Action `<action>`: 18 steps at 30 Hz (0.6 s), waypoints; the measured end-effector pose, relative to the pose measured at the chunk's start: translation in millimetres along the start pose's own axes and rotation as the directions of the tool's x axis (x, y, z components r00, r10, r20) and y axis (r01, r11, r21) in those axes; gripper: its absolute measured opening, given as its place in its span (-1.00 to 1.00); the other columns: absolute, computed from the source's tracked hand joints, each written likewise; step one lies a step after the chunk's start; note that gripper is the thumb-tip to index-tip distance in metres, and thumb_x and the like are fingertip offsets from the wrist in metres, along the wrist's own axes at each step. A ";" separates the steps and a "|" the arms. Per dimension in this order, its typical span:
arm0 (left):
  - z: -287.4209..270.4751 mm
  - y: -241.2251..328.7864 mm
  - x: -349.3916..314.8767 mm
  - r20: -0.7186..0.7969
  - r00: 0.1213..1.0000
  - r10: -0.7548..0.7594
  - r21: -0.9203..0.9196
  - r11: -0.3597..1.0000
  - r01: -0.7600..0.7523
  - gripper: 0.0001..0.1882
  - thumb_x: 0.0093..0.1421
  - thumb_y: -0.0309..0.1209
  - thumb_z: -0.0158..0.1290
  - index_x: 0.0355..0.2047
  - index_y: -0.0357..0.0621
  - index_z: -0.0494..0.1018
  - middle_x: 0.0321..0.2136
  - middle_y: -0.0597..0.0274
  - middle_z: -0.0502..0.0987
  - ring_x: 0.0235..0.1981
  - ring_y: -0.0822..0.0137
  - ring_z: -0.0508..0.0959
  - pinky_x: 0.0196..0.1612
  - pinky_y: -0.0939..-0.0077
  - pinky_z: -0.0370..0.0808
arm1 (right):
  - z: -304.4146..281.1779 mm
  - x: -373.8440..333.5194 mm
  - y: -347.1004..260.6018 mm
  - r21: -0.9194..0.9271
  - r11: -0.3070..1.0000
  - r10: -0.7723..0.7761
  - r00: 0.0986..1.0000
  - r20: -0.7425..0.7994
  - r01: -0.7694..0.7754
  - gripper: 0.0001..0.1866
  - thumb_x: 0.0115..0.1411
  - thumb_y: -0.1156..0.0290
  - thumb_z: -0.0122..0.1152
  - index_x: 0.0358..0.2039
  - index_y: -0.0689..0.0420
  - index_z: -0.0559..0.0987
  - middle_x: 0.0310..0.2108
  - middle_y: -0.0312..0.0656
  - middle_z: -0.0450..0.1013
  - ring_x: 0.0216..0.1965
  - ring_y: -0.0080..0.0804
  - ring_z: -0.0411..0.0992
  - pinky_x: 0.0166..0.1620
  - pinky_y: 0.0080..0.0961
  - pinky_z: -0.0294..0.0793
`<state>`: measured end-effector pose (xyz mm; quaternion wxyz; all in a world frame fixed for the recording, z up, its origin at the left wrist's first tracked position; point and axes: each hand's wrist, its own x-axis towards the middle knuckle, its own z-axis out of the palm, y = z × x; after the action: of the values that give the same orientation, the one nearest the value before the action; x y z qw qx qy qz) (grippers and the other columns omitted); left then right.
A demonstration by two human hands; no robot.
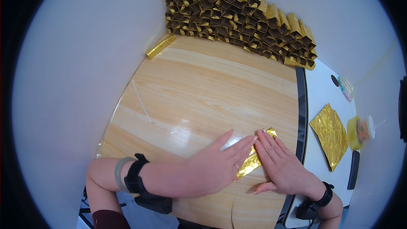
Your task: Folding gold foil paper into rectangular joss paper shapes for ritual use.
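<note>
A folded strip of shiny gold foil paper lies slantwise on the wooden tabletop, near its right side. My left hand rests along the strip's left edge with its fingers stretched out. On the other side, my right hand lies flat with straight fingers pressed over the strip's right edge, its thumb held apart. The fingertips of both hands almost meet near the strip's far end. Parts of the strip are hidden beneath the fingers.
Many gold open-ended paper tubes are stacked at the back. One gold folded piece lies at the far left, and a thin pale stick nearer. On the white right-hand surface are gold foil sheets, a yellow roll and a small tub.
</note>
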<state>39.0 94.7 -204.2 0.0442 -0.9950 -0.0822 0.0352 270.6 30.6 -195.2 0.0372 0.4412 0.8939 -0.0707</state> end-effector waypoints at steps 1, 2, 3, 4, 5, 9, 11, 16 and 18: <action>-0.5 3.0 -1.3 -0.001 1.000 0.004 -0.001 1.000 -0.004 -0.28 0.23 -0.12 -0.04 0.20 -0.51 0.17 0.29 -0.22 0.10 0.37 0.03 0.03 0.27 -0.09 0.12 | 0.0 -0.3 0.7 0.001 1.000 0.004 1.000 0.001 -0.004 0.20 0.00 -0.43 -0.03 0.25 0.50 0.06 0.31 0.31 -0.03 0.37 0.09 -0.05 0.35 -0.18 -0.04; -0.5 5.8 -2.9 -0.070 0.997 -0.015 0.000 1.000 0.015 -0.36 0.21 -0.20 -0.05 0.14 -0.52 0.25 0.22 -0.24 0.20 0.32 0.01 0.12 0.24 0.01 0.18 | 0.0 -1.0 2.0 0.017 1.000 0.024 1.000 -0.006 -0.024 0.20 0.00 -0.43 -0.03 0.24 0.50 0.07 0.31 0.31 -0.03 0.37 0.08 -0.05 0.36 -0.18 -0.05; -0.5 8.7 -4.0 -0.139 0.990 -0.035 0.000 0.999 0.035 -0.43 0.20 -0.27 -0.06 0.08 -0.54 0.33 0.15 -0.26 0.31 0.28 -0.01 0.22 0.21 0.11 0.25 | 0.2 -1.9 3.0 0.033 0.999 0.043 0.999 -0.014 -0.043 0.20 0.00 -0.43 -0.03 0.24 0.50 0.08 0.31 0.30 -0.02 0.37 0.07 -0.05 0.36 -0.18 -0.05; -0.4 12.6 -4.5 -0.140 0.990 -0.035 -0.003 0.999 0.035 -0.43 0.20 -0.27 -0.06 0.08 -0.54 0.33 0.15 -0.26 0.31 0.28 -0.01 0.22 0.21 0.11 0.25 | -0.1 -3.5 2.9 0.033 0.999 0.044 0.999 -0.011 -0.043 0.20 0.00 -0.43 -0.03 0.24 0.50 0.08 0.31 0.30 -0.02 0.37 0.07 -0.05 0.36 -0.18 -0.05; -0.4 15.5 -4.7 -0.144 0.989 -0.048 0.036 0.998 0.053 -0.47 0.19 -0.31 -0.07 0.04 -0.56 0.36 0.11 -0.27 0.35 0.23 -0.02 0.27 0.19 0.18 0.28 | -1.2 -5.4 2.0 -0.011 0.997 0.082 0.997 -0.011 -0.082 0.19 0.00 -0.43 -0.04 0.23 0.51 0.10 0.30 0.29 0.00 0.37 0.05 -0.03 0.36 -0.18 -0.05; -7.6 16.7 -6.5 -0.147 0.988 -0.049 0.099 0.993 0.064 -0.53 0.16 -0.36 -0.07 -0.06 -0.58 0.44 0.02 -0.27 0.44 0.16 -0.04 0.36 0.13 0.25 0.33 | -4.4 -8.0 -5.0 -0.141 0.979 0.148 0.989 -0.028 -0.150 0.18 -0.01 -0.44 -0.05 0.20 0.52 0.17 0.28 0.24 0.09 0.36 -0.03 0.03 0.35 -0.20 -0.02; -9.8 16.5 -6.8 -0.134 0.990 -0.039 0.110 0.992 0.054 -0.53 0.14 -0.37 -0.06 -0.07 -0.58 0.44 0.03 -0.27 0.43 0.16 -0.04 0.36 0.12 0.26 0.33 | -5.4 -8.9 -8.2 -0.167 0.973 0.157 0.987 -0.042 -0.161 0.17 -0.02 -0.44 -0.05 0.19 0.52 0.19 0.26 0.23 0.12 0.34 -0.04 0.06 0.35 -0.20 -0.02; -10.8 15.1 -5.4 -0.121 0.992 -0.036 0.115 0.992 0.050 -0.53 0.11 -0.38 -0.06 -0.07 -0.56 0.45 0.04 -0.28 0.42 0.17 -0.03 0.35 0.12 0.26 0.34 | -5.9 -10.8 -12.7 -0.214 0.959 0.170 0.982 -0.084 -0.184 0.14 -0.04 -0.45 -0.03 0.11 0.52 0.31 0.21 0.21 0.21 0.28 -0.05 0.18 0.34 -0.19 0.02; -10.7 13.3 -5.1 -0.143 0.990 -0.017 0.069 0.997 0.028 -0.53 0.12 -0.37 -0.06 -0.06 -0.55 0.45 0.06 -0.25 0.41 0.19 0.01 0.34 0.12 0.25 0.34 | -4.2 -13.5 -16.1 -0.238 0.947 0.195 0.974 -0.116 -0.217 0.11 -0.05 -0.44 -0.01 0.05 0.52 0.38 0.18 0.21 0.26 0.24 -0.05 0.23 0.32 -0.17 0.05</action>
<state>36.9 79.8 -194.6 0.0854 -0.9918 -0.0887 -0.0335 266.0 11.0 -187.8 0.0588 0.5267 0.8454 0.0665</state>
